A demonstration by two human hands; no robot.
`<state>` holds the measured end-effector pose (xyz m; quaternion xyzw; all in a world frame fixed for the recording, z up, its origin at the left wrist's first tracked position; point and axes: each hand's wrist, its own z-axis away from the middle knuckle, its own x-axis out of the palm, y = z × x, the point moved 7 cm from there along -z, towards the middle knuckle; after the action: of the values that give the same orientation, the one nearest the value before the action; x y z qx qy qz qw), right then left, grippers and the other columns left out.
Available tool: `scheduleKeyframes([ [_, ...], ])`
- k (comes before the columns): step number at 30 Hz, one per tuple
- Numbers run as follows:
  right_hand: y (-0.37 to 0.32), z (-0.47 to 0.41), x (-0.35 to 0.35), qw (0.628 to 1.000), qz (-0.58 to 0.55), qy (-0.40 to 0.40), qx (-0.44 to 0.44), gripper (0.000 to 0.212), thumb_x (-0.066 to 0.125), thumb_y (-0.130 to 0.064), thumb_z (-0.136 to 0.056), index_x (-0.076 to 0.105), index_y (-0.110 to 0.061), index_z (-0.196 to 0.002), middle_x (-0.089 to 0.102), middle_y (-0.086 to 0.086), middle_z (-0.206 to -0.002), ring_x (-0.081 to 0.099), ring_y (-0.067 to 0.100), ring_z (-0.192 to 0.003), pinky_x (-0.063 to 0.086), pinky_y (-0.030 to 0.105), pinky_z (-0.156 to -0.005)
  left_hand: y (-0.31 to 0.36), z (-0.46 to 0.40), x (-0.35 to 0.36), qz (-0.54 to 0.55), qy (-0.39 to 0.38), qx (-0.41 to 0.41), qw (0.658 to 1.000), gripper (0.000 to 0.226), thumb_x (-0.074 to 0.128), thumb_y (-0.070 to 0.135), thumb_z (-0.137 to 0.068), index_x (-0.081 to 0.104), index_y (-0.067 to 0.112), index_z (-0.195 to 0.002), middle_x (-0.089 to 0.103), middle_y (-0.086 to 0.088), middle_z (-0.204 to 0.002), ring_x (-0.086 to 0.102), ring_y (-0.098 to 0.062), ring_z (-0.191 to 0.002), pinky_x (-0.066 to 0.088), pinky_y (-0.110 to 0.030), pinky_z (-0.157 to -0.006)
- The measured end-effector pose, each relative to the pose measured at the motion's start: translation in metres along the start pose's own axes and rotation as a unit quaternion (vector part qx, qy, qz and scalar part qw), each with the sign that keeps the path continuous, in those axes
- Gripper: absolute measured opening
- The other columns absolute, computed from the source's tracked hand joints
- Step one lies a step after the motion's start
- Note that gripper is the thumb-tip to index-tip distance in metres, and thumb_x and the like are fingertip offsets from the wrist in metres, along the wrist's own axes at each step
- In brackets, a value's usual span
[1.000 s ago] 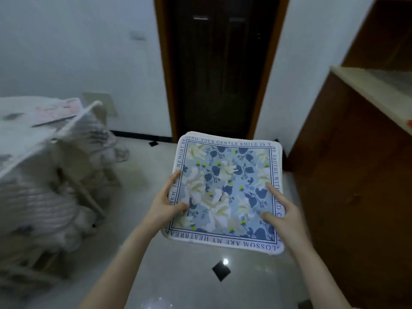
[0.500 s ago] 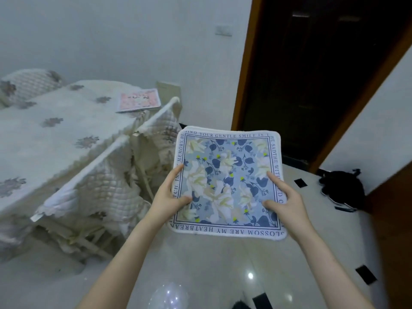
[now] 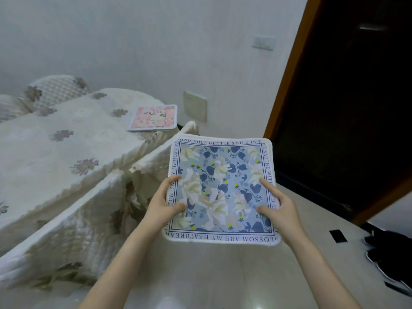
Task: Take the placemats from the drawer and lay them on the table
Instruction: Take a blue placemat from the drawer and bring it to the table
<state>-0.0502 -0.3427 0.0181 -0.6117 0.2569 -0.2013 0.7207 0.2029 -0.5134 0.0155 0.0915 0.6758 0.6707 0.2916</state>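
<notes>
Head view showed two placemats. One blue placemat (image 3: 223, 188) was held in the air above the pale tiled floor (image 3: 211, 275), just beside the worktop (image 3: 55, 157) and level with its near corner. One pink placemat (image 3: 153, 118) lay flat on the far corner of the worktop, close to the wall.

The left hand (image 3: 163, 204) gripped the blue placemat at its left edge, thumb and forefinger on top of the cloth and the other fingers hidden under it. The right hand (image 3: 278, 206) gripped the right edge the same way, thumb and forefinger pressed on the printed face. The two hands were well apart, one at each side.

The blue placemat was square with rounded corners and a white border. A line of dark capital lettering ran round all four sides inside that border. Its middle was light blue, printed with cream flowers, dark blue leaves and small yellow dots. It was held nearly flat, face up.

The worktop was covered with a cream quilted cloth bearing brownish flower motifs. A dark doorway (image 3: 345, 108) stood at the right.
</notes>
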Motion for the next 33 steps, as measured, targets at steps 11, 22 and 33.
scheduleKeyframes([
  [11,-0.009,-0.216,0.017,0.998,0.022,-0.041,0.029,0.042,0.063,0.017,-0.078,0.064,-0.016,-0.103,0.069,-0.006,-0.103,0.071,0.009,-0.077,0.056,0.027,-0.054,-0.016,-0.189,0.013,0.014,0.055,-0.040,0.998,0.062,0.074,-0.002,-0.073,0.052,0.042,-0.110,0.064,0.010,-0.115,0.068,-0.009,-0.094,0.057,-0.031,-0.079],
  [22,-0.061,-0.460,0.081,0.997,0.047,-0.064,0.017,0.054,0.065,0.014,-0.077,0.058,-0.027,-0.112,0.069,-0.001,-0.102,0.071,0.013,-0.082,0.056,0.027,-0.057,-0.005,-0.422,-0.019,0.056,0.081,-0.027,0.995,0.059,0.069,-0.008,-0.075,0.052,0.025,-0.121,0.049,0.025,-0.116,0.050,0.029,-0.083,0.042,0.000,-0.062],
  [33,-0.078,-0.692,0.135,0.988,0.055,-0.143,0.018,0.053,0.064,0.015,-0.077,0.060,-0.025,-0.111,0.070,0.006,-0.101,0.071,0.024,-0.084,0.061,0.041,-0.063,-0.019,-0.605,-0.037,0.078,0.155,-0.083,0.981,0.061,0.072,-0.003,-0.075,0.052,0.039,-0.115,0.056,0.008,-0.122,0.070,-0.019,-0.087,0.059,-0.033,-0.067],
])
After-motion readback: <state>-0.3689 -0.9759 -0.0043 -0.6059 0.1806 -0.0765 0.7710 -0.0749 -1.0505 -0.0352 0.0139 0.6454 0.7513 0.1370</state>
